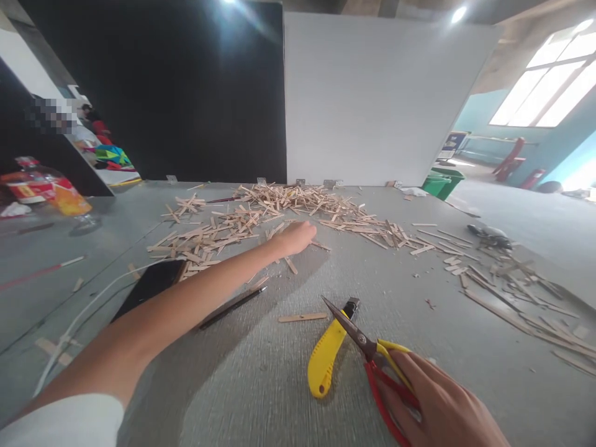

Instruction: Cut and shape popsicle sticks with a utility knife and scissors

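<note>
My left hand (298,238) reaches out to the near edge of a heap of wooden craft sticks (298,200). Its fingers are curled shut and partly hidden, so what is in them I cannot make out; one stick (321,246) lies right beside it. In my right hand (437,397) is a pair of scissors (367,347) with red and yellow handles, blades together and pointing up and left. Under the blades lies a yellow utility knife (326,360). A single craft stick (302,317) rests on the grey table left of the knife.
Below my left forearm lie a black pen (237,304), a dark phone-like slab (149,288) and a white cable (88,310). Wood scraps (526,285) spread at the right. A drink bottle (60,192) stands far left. Black and white panels (372,105) rise behind the heap.
</note>
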The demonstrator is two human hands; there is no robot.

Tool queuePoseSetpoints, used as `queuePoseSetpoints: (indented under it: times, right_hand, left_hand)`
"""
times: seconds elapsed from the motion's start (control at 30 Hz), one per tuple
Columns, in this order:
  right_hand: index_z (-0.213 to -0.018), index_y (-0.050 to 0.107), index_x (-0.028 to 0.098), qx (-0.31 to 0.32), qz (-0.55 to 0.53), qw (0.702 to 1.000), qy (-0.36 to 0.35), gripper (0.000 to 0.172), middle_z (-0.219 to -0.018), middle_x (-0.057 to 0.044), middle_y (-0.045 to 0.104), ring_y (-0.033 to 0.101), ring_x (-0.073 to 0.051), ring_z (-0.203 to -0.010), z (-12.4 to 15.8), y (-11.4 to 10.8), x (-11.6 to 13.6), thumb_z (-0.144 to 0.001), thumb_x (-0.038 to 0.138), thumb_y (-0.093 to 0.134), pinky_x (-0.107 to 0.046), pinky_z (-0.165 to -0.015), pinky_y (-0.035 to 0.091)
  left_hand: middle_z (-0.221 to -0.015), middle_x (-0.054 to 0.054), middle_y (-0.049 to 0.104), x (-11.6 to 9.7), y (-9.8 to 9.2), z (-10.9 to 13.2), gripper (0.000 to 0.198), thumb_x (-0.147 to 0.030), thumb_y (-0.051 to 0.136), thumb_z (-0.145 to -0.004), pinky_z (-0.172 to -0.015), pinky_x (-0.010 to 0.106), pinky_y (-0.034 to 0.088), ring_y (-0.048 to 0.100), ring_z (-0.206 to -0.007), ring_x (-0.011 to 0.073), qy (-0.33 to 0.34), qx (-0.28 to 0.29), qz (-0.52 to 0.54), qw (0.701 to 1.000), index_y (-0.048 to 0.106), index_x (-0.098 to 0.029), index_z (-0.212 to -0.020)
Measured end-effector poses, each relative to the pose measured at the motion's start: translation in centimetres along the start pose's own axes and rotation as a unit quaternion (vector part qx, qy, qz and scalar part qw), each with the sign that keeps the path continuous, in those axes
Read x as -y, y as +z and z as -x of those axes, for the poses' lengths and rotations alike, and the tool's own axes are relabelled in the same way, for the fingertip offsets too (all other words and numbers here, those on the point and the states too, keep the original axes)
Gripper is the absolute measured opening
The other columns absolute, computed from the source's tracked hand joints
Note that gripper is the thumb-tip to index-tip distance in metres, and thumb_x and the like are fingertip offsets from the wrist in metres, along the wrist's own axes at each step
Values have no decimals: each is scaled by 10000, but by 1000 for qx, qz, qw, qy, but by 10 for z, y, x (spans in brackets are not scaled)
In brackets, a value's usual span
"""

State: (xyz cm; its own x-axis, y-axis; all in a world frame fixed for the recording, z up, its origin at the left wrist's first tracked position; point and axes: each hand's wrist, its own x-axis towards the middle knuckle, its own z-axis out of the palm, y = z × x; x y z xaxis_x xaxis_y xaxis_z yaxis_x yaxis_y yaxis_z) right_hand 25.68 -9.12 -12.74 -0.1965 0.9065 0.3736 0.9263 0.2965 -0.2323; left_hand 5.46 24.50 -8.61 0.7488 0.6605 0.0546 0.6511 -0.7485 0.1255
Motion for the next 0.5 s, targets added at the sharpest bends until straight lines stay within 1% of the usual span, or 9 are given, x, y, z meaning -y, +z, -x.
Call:
queuePoseSetpoints:
  times: [0.17,0.23,0.3,0.37,0.43,0.5]
  right_hand:
    - [-1091,658,285,21,-4,1000,19,184,-1027,-53,813,809,-218,-787,1,-2,2,-1042,367,501,-269,-573,650]
    - [-1071,665,291,36,-2,999,25,190,-1019,-51,816,812,-221,-792,1,-6,2,-1044,378,498,-260,-554,644]
    - [-1054,669,294,45,3,999,30,206,-966,-40,822,814,-227,-755,2,-11,-2,-1045,387,486,-259,-512,634]
    - [-1031,681,286,40,13,999,30,240,-878,-28,823,811,-239,-677,4,-15,-9,-1039,403,472,-275,-449,621]
    - [-966,698,271,28,32,999,25,301,-794,-30,815,795,-258,-590,5,-16,-18,-1028,420,444,-300,-359,585]
    - [-959,708,263,32,41,998,22,324,-805,-42,816,795,-259,-594,5,-14,-27,-1024,393,419,-301,-340,568]
  left_hand:
    - [-1290,106,650,-13,4,45,334,-339,654,-1013,-908,456,594,679,-1080,251,-10,31,49,998,624,-167,-1297]
    - [-1278,104,655,-18,5,62,328,-340,653,-1013,-902,452,595,682,-1070,248,-17,38,71,997,627,-164,-1289]
    - [-1272,103,658,-23,7,78,324,-340,653,-1013,-902,452,595,683,-1067,247,-29,42,91,995,629,-163,-1284]
    - [-1267,102,660,-26,8,89,320,-339,653,-1014,-899,449,596,685,-1060,244,-41,49,111,992,631,-163,-1280]
    - [-1254,100,665,-27,9,96,317,-339,653,-1014,-885,439,601,689,-1044,239,-50,60,130,989,632,-160,-1275]
    - [-1248,99,667,-26,10,101,316,-340,654,-1013,-879,436,603,690,-1037,237,-57,67,146,985,633,-160,-1272]
